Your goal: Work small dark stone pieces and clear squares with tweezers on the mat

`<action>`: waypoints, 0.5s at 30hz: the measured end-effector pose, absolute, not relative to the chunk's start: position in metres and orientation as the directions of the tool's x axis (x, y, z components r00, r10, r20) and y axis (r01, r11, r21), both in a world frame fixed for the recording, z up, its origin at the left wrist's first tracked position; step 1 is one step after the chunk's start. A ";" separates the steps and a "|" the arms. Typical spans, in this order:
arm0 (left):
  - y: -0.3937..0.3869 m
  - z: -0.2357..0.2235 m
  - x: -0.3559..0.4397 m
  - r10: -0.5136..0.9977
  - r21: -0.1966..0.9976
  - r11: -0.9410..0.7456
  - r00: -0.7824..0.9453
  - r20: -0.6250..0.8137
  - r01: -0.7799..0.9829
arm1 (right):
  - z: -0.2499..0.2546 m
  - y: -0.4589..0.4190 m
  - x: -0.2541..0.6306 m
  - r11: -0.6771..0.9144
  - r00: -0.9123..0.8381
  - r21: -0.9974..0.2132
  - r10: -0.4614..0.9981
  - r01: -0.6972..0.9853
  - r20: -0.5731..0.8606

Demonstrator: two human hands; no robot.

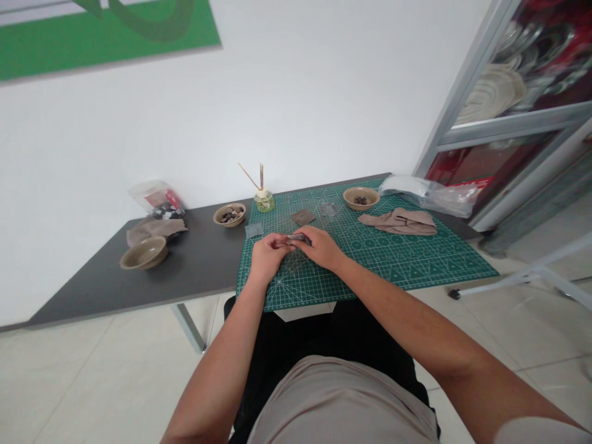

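My left hand [268, 254] and my right hand [321, 246] meet over the green cutting mat [319, 280], fingers pinched together. Between their fingertips is a small greyish, flat, folded-looking piece [298, 237]; the fingers cover much of it, so its kind is unclear. Just beyond the hands lie three small flat squares: a grey one [253, 230] at left, a brown one [303, 217] in the middle and a pale, sheer-looking one [328, 209] to the right.
Tan bowls stand around: one with mixed stones [231, 222], one with dark bits [361, 206], another [144, 254] at far left. Nearby are a reed diffuser [264, 200], a brown cloth [400, 221], a plastic bag [430, 194] and a clear container [157, 197].
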State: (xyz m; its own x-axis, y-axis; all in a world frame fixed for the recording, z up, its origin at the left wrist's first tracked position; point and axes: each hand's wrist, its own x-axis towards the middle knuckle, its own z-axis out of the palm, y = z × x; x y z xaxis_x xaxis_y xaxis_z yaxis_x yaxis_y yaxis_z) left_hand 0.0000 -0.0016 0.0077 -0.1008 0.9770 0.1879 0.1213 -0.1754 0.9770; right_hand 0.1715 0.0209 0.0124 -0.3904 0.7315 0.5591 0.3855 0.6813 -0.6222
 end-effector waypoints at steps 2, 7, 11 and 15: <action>-0.001 0.007 0.000 0.977 0.977 -0.179 -0.098 0.191 0.117 | 0.012 0.021 0.171 0.686 -0.399 -0.623 0.727 0.376 0.559; 0.002 0.003 -0.002 0.976 0.975 -0.186 -0.089 0.197 0.120 | 0.014 0.020 0.172 0.670 -0.382 -0.627 0.742 0.397 0.551; 0.003 0.002 -0.003 0.975 0.974 -0.188 -0.098 0.201 0.131 | 0.015 0.019 0.172 0.693 -0.414 -0.606 0.720 0.391 0.557; 0.004 0.002 -0.002 0.970 0.974 -0.198 -0.119 0.210 0.111 | 0.012 0.020 0.171 0.643 -0.313 -0.653 0.766 0.401 0.562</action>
State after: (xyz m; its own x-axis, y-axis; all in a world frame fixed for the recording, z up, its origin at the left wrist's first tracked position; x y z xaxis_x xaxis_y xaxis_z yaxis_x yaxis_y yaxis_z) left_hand -0.0023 0.0036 0.0020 -0.1192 0.9703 0.2104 0.1111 -0.1975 0.9740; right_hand 0.1713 0.0199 0.0118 -0.3129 0.7658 0.5618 0.4008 0.6427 -0.6529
